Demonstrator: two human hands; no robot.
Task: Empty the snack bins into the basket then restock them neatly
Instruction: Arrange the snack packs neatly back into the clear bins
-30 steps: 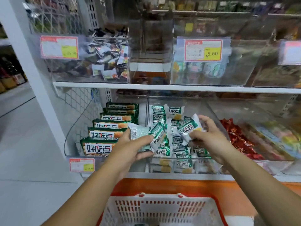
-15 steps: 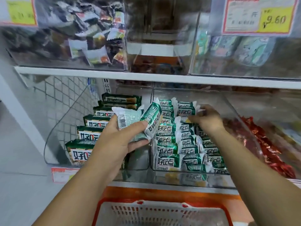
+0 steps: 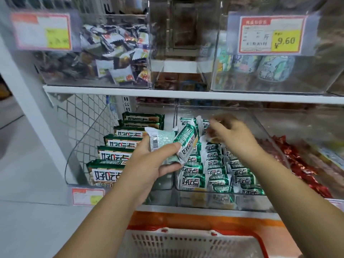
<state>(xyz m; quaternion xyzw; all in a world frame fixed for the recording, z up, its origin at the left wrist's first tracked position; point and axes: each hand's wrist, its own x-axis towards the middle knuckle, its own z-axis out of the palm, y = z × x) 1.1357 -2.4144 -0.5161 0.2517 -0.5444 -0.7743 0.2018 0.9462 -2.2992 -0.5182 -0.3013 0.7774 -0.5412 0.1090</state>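
My left hand [image 3: 149,164] grips a small stack of green-and-white snack packets [image 3: 173,144] in front of the lower shelf. My right hand [image 3: 232,135] reaches over the rear of the clear middle bin [image 3: 201,200], fingers curled down among the packets there; it is blurred and whether it holds one is unclear. Rows of small green packets [image 3: 214,168] lie flat in that bin. Longer green packs [image 3: 111,155] stand in a row in the wire-sided bin to the left. The white and red basket [image 3: 186,243] sits below the shelf.
The bin to the right holds red-wrapped snacks [image 3: 301,164]. On the upper shelf [image 3: 186,94] stand clear bins of dark mixed sweets [image 3: 111,53] and pale packets [image 3: 260,66], with price labels [image 3: 270,36]. A white upright post [image 3: 28,86] borders the left.
The view has drawn closer to the shelf. My right hand has moved from the front of the middle bin to its rear. My left hand keeps holding its packets.
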